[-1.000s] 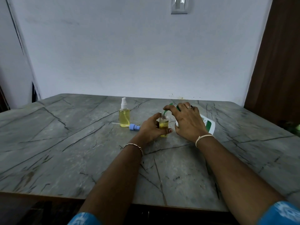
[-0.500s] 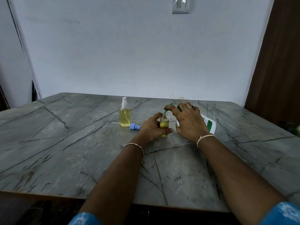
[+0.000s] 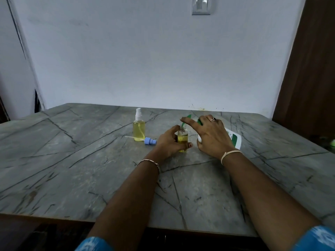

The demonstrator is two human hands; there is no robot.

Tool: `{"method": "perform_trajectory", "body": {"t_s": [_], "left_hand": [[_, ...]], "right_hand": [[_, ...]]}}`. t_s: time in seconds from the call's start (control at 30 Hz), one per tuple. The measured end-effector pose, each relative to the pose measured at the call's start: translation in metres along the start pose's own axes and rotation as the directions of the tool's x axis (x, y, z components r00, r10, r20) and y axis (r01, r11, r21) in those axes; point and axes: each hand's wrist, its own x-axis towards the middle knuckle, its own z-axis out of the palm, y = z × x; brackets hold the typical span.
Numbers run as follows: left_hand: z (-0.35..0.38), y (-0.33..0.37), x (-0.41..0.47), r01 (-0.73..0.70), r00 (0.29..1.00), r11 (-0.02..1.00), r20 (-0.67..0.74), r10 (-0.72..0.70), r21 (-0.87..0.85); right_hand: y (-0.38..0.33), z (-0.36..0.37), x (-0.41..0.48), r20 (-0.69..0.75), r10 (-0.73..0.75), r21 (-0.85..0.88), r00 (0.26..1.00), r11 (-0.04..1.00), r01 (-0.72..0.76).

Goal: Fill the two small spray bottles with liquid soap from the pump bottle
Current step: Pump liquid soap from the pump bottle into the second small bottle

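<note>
My left hand grips a small open spray bottle, about half full of yellow liquid, upright on the grey stone table. My right hand rests on the white pump bottle, its index finger stretched over the green pump nozzle, which sits above the small bottle's mouth. A second spray bottle with a white sprayer top stands to the left, filled with yellow liquid. A loose blue sprayer cap with its dip tube lies on the table between the two small bottles.
The table's far edge meets a pale wall with a switch plate high up. A brown door or panel stands at the right. The table's front edge runs close to my body.
My right index finger has lifted and stretched out over the pump nozzle. The left hand and small bottle have stayed in place.
</note>
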Motion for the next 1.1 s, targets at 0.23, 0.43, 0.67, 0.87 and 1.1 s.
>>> {"method": "perform_trajectory", "body": {"t_s": [0.23, 0.43, 0.67, 0.87, 1.1], "left_hand": [[0.0016, -0.0027, 0.003, -0.028, 1.0, 1.0, 0.008, 0.028, 0.012], [0.0018, -0.0026, 0.0033, 0.003, 1.0, 1.0, 0.014, -0.003, -0.001], [0.0002, -0.0014, 0.001, -0.007, 1.0, 0.999, 0.02, 0.006, 0.036], [0.001, -0.0035, 0.0017, 0.004, 1.0, 1.0, 0.014, -0.004, 0.009], [-0.0004, 0.0001, -0.0002, 0.004, 1.0, 1.0, 0.006, -0.004, 0.027]], "right_hand": [[-0.0022, 0.0015, 0.0038, -0.005, 0.028, 0.074, 1.0, 0.997, -0.027], [0.003, 0.0012, 0.0005, 0.013, 0.008, 0.065, 1.0, 0.998, -0.008], [-0.0003, -0.001, 0.0019, 0.007, 0.034, 0.134, 0.999, 0.99, -0.035], [-0.0015, -0.0007, 0.0036, 0.007, 0.032, 0.135, 0.999, 0.99, -0.033], [0.0022, 0.0001, 0.0007, 0.021, 0.014, 0.105, 1.0, 0.994, -0.016]]}}
